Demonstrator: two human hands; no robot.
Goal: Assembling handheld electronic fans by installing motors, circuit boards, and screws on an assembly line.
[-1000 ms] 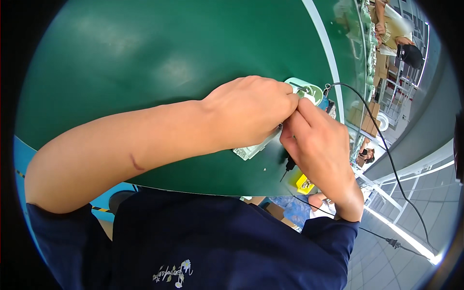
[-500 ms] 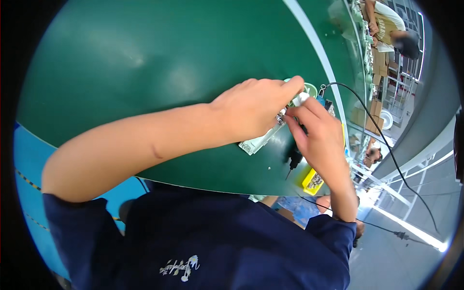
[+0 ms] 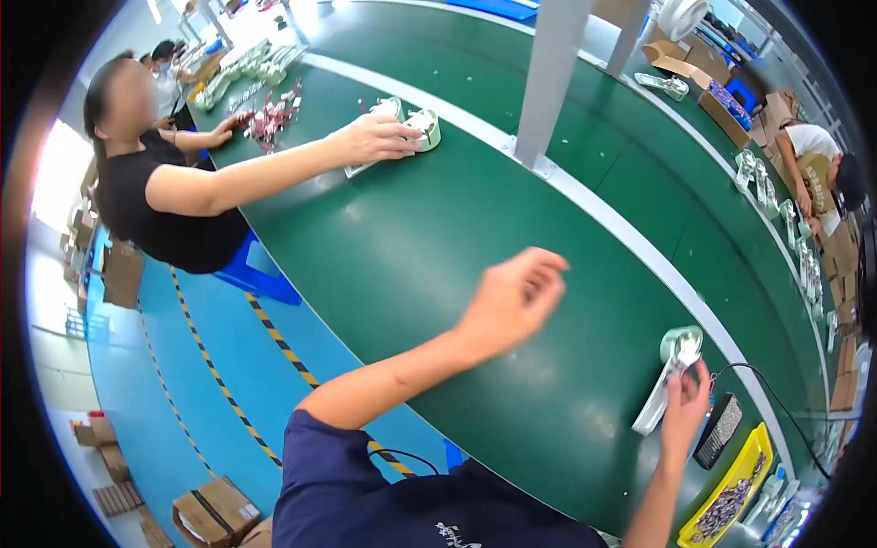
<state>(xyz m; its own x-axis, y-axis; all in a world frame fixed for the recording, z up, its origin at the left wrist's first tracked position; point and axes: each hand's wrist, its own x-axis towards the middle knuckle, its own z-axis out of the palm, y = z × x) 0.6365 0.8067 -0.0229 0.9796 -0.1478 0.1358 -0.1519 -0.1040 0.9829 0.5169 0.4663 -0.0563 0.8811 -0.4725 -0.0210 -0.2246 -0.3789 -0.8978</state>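
The step in hand seems to be fingertip work at the round, cup-like end of a long pale-green plastic part [image 3: 655, 402], which lies on the smooth green counter [image 3: 438, 237]. The right hand [image 3: 687, 395] is there, thumb and fingers partly apart; whether they pinch anything, I cannot tell. The left hand [image 3: 512, 303] hangs over the counter, loosely curled, with nothing visible in it; steadying the part would call for bringing it across. The part's cup end contains white pieces. Near the right hand, a long yellow plastic tray [image 3: 753, 443] holds many small shiny pieces [image 3: 731, 502], too small to identify.
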